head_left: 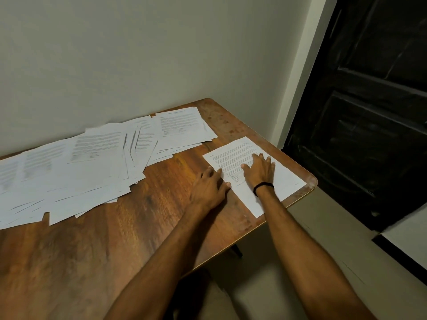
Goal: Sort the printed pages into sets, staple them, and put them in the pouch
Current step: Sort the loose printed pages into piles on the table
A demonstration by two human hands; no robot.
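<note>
Head view: both bare forearms reach forward and to the right across the wooden table (pixel 138 227), toward its rounded right corner. The right hand (pixel 260 168) lies palm down on a single printed page (pixel 286 181). Its fingers (pixel 268 159) are straight and slightly spread, pointing away from the person, and the thumb is held out to the left. A black band (pixel 263 187) circles that wrist.

The left hand (pixel 210 188) rests on the table just beside the page's left edge, back of the hand up. Its fingers are close together and only gently bent. The fingertips and thumb touch the edge of the sheet, but whether they press or lift it cannot be told.

The page lies flat and askew, one corner near the table's right rim. The other pages (pixel 92 158) lie in a loose, overlapping spread along the far left side of the table, against the pale wall (pixel 138 54) and well apart from the single sheet. A dark door (pixel 369 112) stands to the right of the table.
</note>
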